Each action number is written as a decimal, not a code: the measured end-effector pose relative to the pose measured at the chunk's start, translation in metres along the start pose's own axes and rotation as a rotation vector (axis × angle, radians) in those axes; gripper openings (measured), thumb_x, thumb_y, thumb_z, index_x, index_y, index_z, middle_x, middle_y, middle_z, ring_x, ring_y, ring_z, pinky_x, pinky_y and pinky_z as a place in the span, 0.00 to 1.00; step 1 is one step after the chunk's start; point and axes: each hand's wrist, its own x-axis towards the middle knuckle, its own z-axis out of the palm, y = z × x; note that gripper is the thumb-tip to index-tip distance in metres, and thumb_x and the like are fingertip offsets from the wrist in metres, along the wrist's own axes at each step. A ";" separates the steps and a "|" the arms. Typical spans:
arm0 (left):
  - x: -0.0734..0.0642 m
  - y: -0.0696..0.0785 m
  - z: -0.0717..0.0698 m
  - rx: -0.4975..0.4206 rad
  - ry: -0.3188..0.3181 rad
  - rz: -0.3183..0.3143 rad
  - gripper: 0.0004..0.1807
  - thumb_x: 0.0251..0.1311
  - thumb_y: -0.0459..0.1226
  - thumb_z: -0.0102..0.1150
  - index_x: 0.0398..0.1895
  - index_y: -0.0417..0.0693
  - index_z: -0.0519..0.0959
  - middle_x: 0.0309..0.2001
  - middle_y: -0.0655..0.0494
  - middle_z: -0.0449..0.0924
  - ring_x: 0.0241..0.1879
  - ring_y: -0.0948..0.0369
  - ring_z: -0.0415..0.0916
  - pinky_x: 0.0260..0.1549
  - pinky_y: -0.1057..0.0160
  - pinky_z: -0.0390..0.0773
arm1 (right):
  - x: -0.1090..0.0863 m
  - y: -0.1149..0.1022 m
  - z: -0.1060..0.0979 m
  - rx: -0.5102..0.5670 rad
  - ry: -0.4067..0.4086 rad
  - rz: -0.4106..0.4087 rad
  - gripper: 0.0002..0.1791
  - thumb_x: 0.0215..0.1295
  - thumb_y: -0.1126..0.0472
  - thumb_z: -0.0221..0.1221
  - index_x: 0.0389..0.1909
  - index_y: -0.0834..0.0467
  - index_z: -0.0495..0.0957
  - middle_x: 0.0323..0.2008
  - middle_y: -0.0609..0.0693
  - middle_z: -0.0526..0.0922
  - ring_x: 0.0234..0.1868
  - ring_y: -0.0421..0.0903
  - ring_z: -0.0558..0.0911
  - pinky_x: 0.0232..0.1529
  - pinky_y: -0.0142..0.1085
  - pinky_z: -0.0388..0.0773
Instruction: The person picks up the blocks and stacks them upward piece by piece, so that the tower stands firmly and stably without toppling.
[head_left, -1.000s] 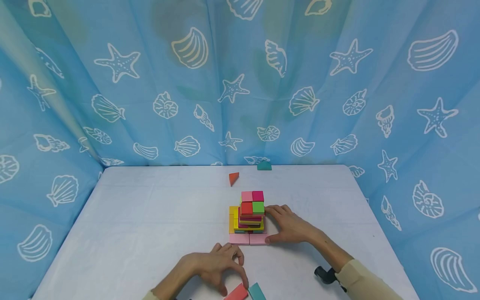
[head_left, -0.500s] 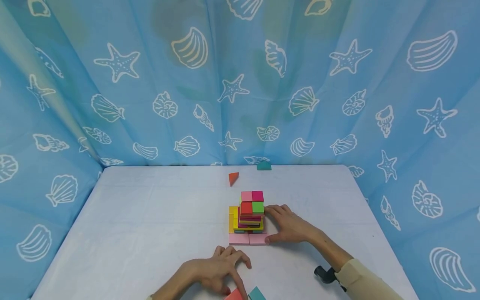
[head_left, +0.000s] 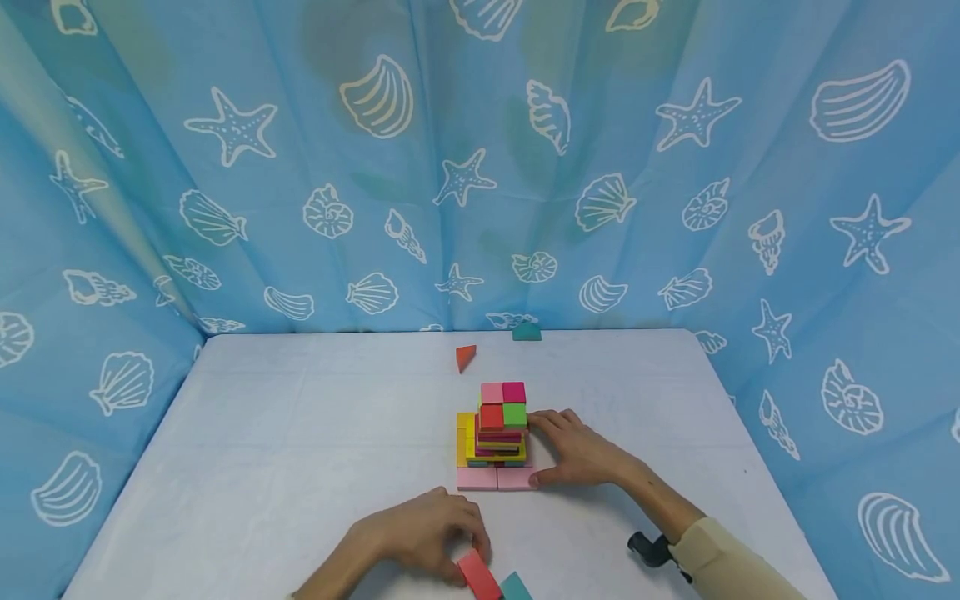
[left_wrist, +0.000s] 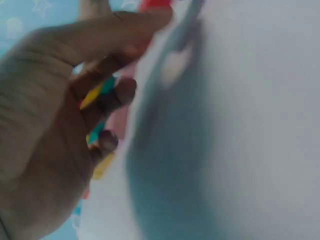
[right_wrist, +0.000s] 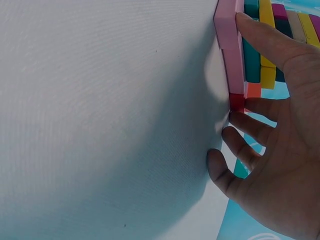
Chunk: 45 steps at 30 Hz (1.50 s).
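Observation:
My left hand (head_left: 431, 533) pinches one end of a salmon-red block (head_left: 480, 577) between thumb and fingers, low in the head view. A teal block (head_left: 515, 587) lies just right of it, cut off by the frame's edge. In the blurred left wrist view, the red block (left_wrist: 155, 5) shows at the fingertips. My right hand (head_left: 577, 450) rests at the right side of a stack of coloured blocks (head_left: 501, 437), its fingers loosely spread. In the right wrist view the thumb touches a pink base block (right_wrist: 228, 25), and the forefinger meets a red block (right_wrist: 237, 102).
Behind the stack lie an orange triangular block (head_left: 465, 357) and, at the far edge, a green block (head_left: 527, 332). The white table (head_left: 300, 417) is bordered by a blue shell-patterned curtain (head_left: 375, 183). A black device (head_left: 649, 550) sits at the right wrist.
My left hand has taken hold of the red block and turned it, so its upper end now points left. The right hand and the stack have stayed put.

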 end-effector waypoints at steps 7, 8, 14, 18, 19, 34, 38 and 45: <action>-0.002 0.015 -0.044 -0.285 0.344 0.054 0.20 0.56 0.48 0.74 0.51 0.62 0.81 0.42 0.70 0.78 0.37 0.60 0.75 0.38 0.60 0.78 | 0.001 -0.001 0.000 0.005 -0.008 0.031 0.54 0.47 0.36 0.74 0.74 0.49 0.63 0.72 0.50 0.66 0.69 0.53 0.64 0.63 0.55 0.72; -0.001 0.019 -0.052 -0.288 0.416 0.063 0.20 0.55 0.47 0.74 0.51 0.61 0.81 0.42 0.68 0.78 0.37 0.58 0.75 0.37 0.58 0.77 | 0.001 -0.001 0.000 0.006 -0.012 0.034 0.54 0.47 0.36 0.74 0.75 0.49 0.62 0.72 0.50 0.66 0.69 0.52 0.64 0.63 0.55 0.73; 0.013 0.028 -0.090 -0.202 0.778 -0.025 0.21 0.55 0.46 0.75 0.51 0.64 0.79 0.42 0.67 0.76 0.41 0.59 0.71 0.37 0.58 0.73 | 0.001 -0.002 -0.001 0.011 -0.014 0.032 0.55 0.46 0.38 0.75 0.75 0.49 0.62 0.72 0.51 0.66 0.69 0.53 0.64 0.61 0.55 0.74; 0.031 0.024 -0.100 -0.178 0.864 -0.145 0.20 0.54 0.47 0.75 0.49 0.64 0.80 0.43 0.69 0.76 0.44 0.61 0.69 0.39 0.54 0.75 | 0.001 -0.002 -0.002 -0.001 -0.015 0.036 0.55 0.46 0.38 0.75 0.75 0.49 0.62 0.72 0.50 0.66 0.70 0.52 0.64 0.61 0.56 0.74; 0.035 0.022 -0.101 -0.177 0.867 -0.170 0.19 0.54 0.47 0.75 0.49 0.64 0.80 0.44 0.69 0.77 0.45 0.61 0.69 0.40 0.53 0.75 | 0.001 -0.001 -0.002 0.001 -0.012 0.036 0.55 0.46 0.38 0.75 0.75 0.49 0.62 0.71 0.50 0.66 0.69 0.53 0.64 0.62 0.56 0.74; 0.053 0.011 -0.103 -0.213 0.804 -0.228 0.20 0.53 0.48 0.75 0.50 0.61 0.82 0.46 0.64 0.78 0.49 0.59 0.70 0.42 0.54 0.76 | 0.001 0.000 -0.002 0.016 -0.018 0.025 0.54 0.48 0.37 0.74 0.75 0.48 0.61 0.72 0.50 0.66 0.70 0.52 0.63 0.62 0.55 0.73; 0.053 0.011 -0.104 -0.213 0.794 -0.226 0.20 0.54 0.48 0.74 0.51 0.62 0.83 0.46 0.64 0.78 0.48 0.59 0.70 0.40 0.57 0.75 | 0.002 0.000 -0.002 0.018 -0.016 0.039 0.54 0.47 0.38 0.74 0.75 0.48 0.62 0.71 0.49 0.66 0.70 0.53 0.63 0.62 0.56 0.73; 0.053 0.012 -0.104 -0.198 0.797 -0.236 0.22 0.53 0.49 0.74 0.53 0.63 0.83 0.46 0.64 0.78 0.47 0.58 0.70 0.38 0.57 0.75 | 0.000 -0.001 -0.002 0.029 -0.013 0.031 0.54 0.48 0.39 0.75 0.75 0.49 0.62 0.71 0.50 0.67 0.70 0.53 0.64 0.62 0.56 0.73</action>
